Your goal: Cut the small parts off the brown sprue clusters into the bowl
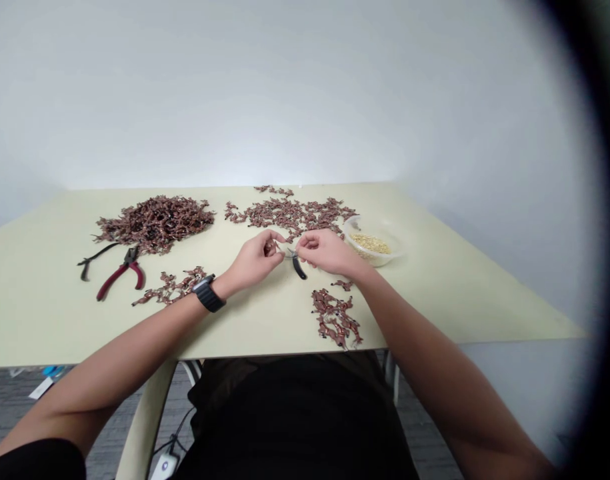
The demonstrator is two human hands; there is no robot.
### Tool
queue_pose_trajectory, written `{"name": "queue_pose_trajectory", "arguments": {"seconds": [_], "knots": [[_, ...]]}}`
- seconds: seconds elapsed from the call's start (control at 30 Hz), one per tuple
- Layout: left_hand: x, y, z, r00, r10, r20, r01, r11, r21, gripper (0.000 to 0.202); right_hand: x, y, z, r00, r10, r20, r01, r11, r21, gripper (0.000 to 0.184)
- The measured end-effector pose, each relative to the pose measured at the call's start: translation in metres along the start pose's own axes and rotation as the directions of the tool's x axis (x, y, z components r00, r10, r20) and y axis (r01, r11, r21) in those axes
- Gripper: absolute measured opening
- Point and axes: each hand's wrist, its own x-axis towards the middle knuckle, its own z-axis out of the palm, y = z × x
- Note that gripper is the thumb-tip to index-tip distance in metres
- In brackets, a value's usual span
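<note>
My left hand point(255, 259), wearing a black watch point(209, 293) on the wrist, is closed, with a small brown animal-shaped figure point(269, 248) partly showing in its fingers. Close beside it, my right hand point(327, 251) pinches something too small to make out. Between and just below my fingertips lies a small tool with a black handle point(299, 268), its metal end partly hidden by the hands. Beyond my hands spreads a loose layer of the brown figures point(285, 215). A clear round tub point(391, 255) holding small gold-coloured pieces point(372, 244) stands to the right of my right hand.
A tall heap of brown figures point(157, 221) sits at the back left. In front of it lie red-handled pliers point(115, 279) and a black-handled tool point(99, 256). Smaller groups of figures lie near my left wrist point(169, 288) and at the table's front edge point(335, 317).
</note>
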Motion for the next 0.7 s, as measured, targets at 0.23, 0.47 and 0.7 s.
{"name": "queue_pose_trajectory", "arguments": {"seconds": [0.23,0.47,0.7], "knots": [[0.007,-0.007,0.0,0.961,-0.213,0.175,0.276,0.762,-0.586,0.012,0.005,0.001,0.004,0.963,-0.17,-0.208,0.175,0.985,0.007,0.012],[0.003,-0.018,0.011,0.975,-0.038,0.221,0.138,0.878,-0.459,0.039,0.002,-0.002,0.023,0.961,-0.232,-0.153,0.238,0.971,0.02,0.013],[0.0,-0.006,0.007,0.95,-0.04,0.309,0.126,0.957,-0.262,0.038,0.001,0.0,0.024,0.957,-0.245,-0.154,0.252,0.967,0.031,0.012]]}}
